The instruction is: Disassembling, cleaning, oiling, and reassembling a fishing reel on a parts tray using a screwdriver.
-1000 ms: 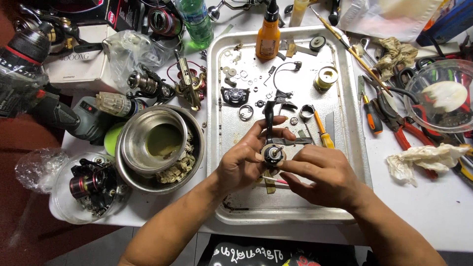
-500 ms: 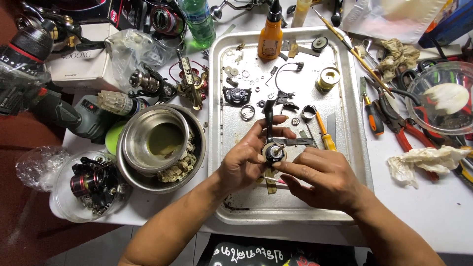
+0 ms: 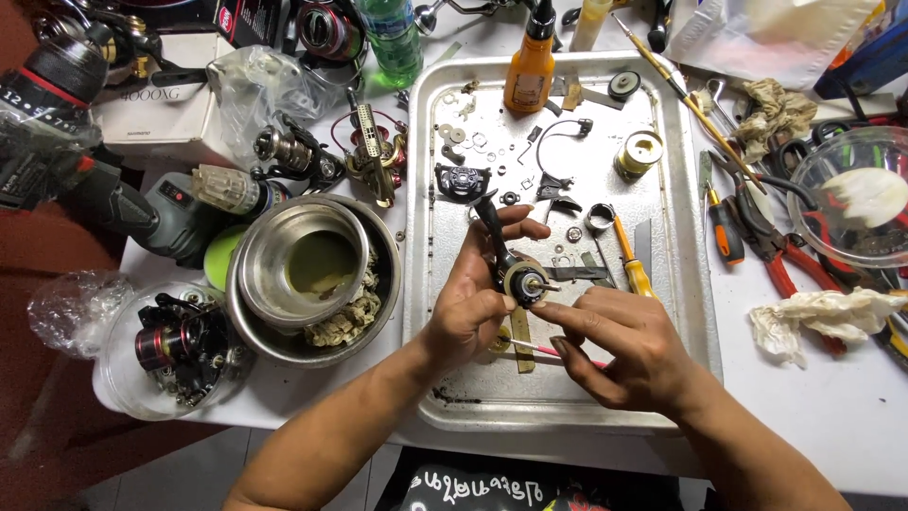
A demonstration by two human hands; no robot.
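White table [image 3: 832,416] is crowded. Two steel bowls [image 3: 312,274] sit left, nested. One metal tray [image 3: 681,284] holds many tiny parts. Above its middle, left hand [image 3: 468,303] grips one dark reel part [image 3: 518,276]; right hand [image 3: 619,341] pinches its tip. Little free room.

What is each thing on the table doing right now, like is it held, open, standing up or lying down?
Reel part: held up in left hand.
Right hand: fingertips pinching the part's small shaft.
Orange bottle: upright, capped.
Green bottle: upright.
Metal tray: flat, strewn with small parts.
Steel bowls: nested, uncovered.
Yellow screwdriver: lying flat.
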